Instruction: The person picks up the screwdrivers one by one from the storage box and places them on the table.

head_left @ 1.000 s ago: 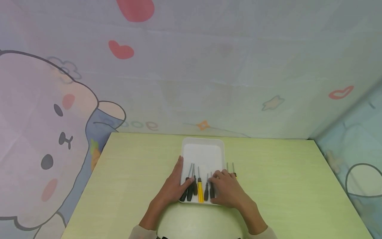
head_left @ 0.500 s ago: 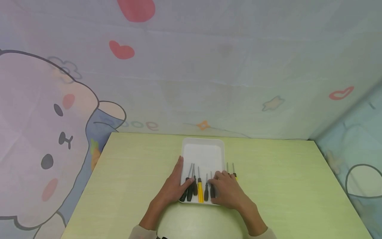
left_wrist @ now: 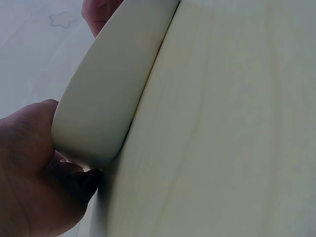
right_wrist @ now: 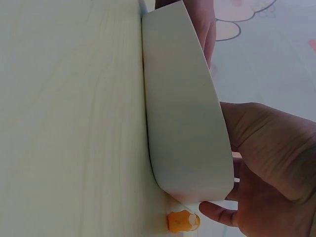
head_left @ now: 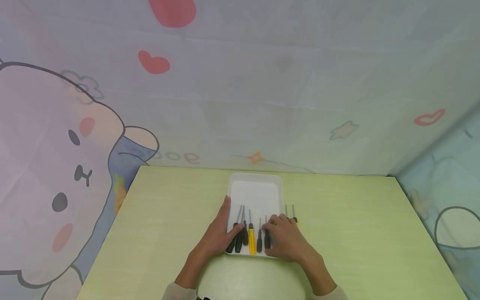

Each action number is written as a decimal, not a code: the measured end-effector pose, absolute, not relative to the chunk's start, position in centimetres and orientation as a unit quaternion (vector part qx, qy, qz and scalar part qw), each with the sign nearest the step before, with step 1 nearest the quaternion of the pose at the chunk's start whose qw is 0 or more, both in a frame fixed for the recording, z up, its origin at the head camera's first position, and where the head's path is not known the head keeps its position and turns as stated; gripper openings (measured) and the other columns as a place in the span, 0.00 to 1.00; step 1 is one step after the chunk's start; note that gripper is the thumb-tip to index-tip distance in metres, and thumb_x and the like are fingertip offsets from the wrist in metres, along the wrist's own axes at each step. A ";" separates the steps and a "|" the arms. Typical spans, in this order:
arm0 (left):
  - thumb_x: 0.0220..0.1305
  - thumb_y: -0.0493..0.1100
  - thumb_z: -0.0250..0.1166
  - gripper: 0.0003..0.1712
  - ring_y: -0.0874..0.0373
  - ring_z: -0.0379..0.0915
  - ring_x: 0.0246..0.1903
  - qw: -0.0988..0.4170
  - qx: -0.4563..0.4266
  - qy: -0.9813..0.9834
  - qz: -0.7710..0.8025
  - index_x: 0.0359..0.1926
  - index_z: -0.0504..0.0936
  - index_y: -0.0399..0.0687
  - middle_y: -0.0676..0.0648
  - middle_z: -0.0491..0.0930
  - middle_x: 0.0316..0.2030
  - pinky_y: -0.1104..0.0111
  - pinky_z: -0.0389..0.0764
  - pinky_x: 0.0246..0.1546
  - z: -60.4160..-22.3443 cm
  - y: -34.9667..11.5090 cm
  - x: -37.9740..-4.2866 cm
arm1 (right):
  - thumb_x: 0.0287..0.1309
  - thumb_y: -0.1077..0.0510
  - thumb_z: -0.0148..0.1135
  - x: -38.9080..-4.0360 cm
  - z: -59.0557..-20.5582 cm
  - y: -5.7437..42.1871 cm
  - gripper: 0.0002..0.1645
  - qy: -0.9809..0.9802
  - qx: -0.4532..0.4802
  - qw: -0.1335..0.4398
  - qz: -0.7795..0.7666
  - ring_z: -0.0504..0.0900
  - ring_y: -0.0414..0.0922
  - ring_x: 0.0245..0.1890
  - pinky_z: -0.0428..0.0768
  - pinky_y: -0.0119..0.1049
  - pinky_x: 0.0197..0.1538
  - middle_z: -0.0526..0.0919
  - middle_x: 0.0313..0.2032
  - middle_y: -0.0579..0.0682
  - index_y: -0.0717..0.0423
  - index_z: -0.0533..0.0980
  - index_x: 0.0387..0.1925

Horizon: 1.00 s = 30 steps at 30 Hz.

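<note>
A white tray (head_left: 256,189) rests on the table with several screwdrivers lying near its front end. Most have black handles (head_left: 238,243); one has a yellow handle (head_left: 252,241). My left hand (head_left: 217,233) grips the tray's left wall, thumb inside above the black handles and fingers outside. My right hand (head_left: 286,237) reaches over the right wall with bent fingers, its fingertips beside a black screwdriver (head_left: 267,240); I cannot tell whether it pinches that handle. In the right wrist view, one finger of the right hand (right_wrist: 276,158) hangs outside the tray wall (right_wrist: 187,113).
Right of the tray, partly under my right hand, lie more screwdrivers (head_left: 294,212), one with yellow showing on its handle. An orange handle end (right_wrist: 182,220) shows by the tray corner in the right wrist view. A printed cloth (head_left: 240,83) hangs behind the table (head_left: 356,233).
</note>
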<state>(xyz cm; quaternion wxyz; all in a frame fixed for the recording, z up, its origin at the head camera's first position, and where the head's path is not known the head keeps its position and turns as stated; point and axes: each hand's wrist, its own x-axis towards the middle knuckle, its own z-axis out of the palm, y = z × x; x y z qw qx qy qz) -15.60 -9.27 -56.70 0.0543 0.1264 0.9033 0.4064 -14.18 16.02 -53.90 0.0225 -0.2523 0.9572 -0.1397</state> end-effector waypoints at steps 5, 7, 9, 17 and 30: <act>0.77 0.56 0.63 0.55 0.45 0.42 0.83 0.052 0.125 0.902 0.410 0.86 0.38 0.43 0.42 0.39 0.85 0.48 0.54 0.79 -56.6 -9.3 -15.6 | 0.39 0.47 0.89 -14.3 -53.8 16.0 0.36 0.957 -0.252 0.022 -0.140 0.72 0.46 0.45 0.73 0.49 0.49 0.80 0.45 0.46 0.53 0.86 0.52; 0.77 0.55 0.63 0.55 0.46 0.42 0.83 0.052 0.126 0.902 0.411 0.86 0.38 0.43 0.42 0.39 0.85 0.48 0.54 0.79 -56.6 -9.3 -15.6 | 0.39 0.47 0.89 -14.2 -53.8 16.0 0.36 0.957 -0.252 0.022 -0.143 0.72 0.47 0.45 0.72 0.49 0.49 0.80 0.44 0.46 0.53 0.86 0.52; 0.77 0.55 0.63 0.55 0.45 0.42 0.83 0.052 0.126 0.901 0.411 0.86 0.38 0.42 0.42 0.39 0.85 0.48 0.54 0.79 -56.6 -9.3 -15.6 | 0.39 0.47 0.88 -14.2 -53.7 16.0 0.36 0.957 -0.251 0.024 -0.146 0.72 0.47 0.45 0.72 0.50 0.49 0.80 0.44 0.46 0.54 0.86 0.52; 0.77 0.55 0.63 0.55 0.45 0.41 0.83 0.056 0.127 0.901 0.411 0.86 0.38 0.42 0.41 0.39 0.85 0.48 0.53 0.79 -56.6 -9.3 -15.6 | 0.41 0.46 0.88 -13.9 -53.9 16.3 0.36 0.958 -0.246 0.023 -0.148 0.73 0.48 0.47 0.73 0.50 0.50 0.81 0.46 0.47 0.53 0.86 0.54; 0.78 0.56 0.63 0.55 0.46 0.41 0.83 0.053 0.128 0.901 0.411 0.86 0.38 0.42 0.42 0.39 0.85 0.49 0.53 0.79 -56.6 -9.2 -15.6 | 0.44 0.46 0.87 -13.8 -53.2 16.7 0.37 0.963 -0.219 0.015 -0.157 0.72 0.48 0.51 0.74 0.51 0.56 0.82 0.50 0.47 0.51 0.85 0.58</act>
